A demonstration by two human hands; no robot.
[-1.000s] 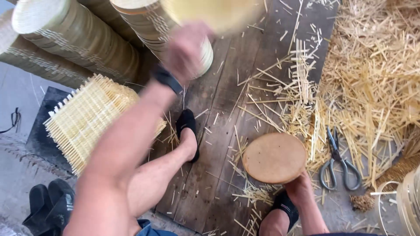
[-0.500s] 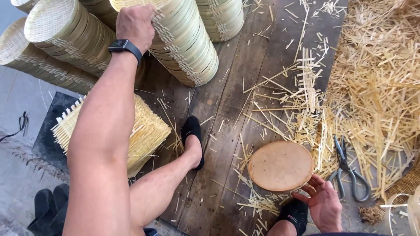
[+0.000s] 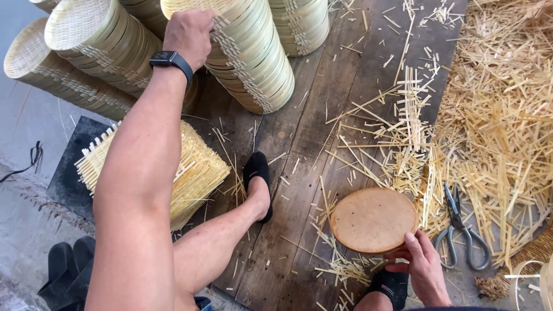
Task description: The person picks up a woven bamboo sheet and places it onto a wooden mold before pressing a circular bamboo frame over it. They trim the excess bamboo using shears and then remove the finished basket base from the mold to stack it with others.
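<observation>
My left hand (image 3: 190,34), with a dark watch on the wrist, reaches far out and lies on the top woven bamboo tray of a leaning stack (image 3: 253,63). Its fingers curl over that tray's rim. My right hand (image 3: 423,268) is low at the right and pinches the near edge of a round wooden disc (image 3: 373,219) lying on the plank floor, fingers on top and thumb beneath. My left foot in a black sock (image 3: 257,178) rests on the planks between the two hands.
More stacks of round woven trays lie at the upper left (image 3: 92,46) and top middle (image 3: 299,23). A pile of square woven mats (image 3: 193,173) sits under my left arm. Scissors (image 3: 461,233) lie right of the disc amid bamboo strips (image 3: 501,115). Black shoes (image 3: 69,270) stand bottom left.
My left hand carried a woven tray up onto the leaning stack and now stays on it. My right hand came to the wooden disc and closed on its edge.
</observation>
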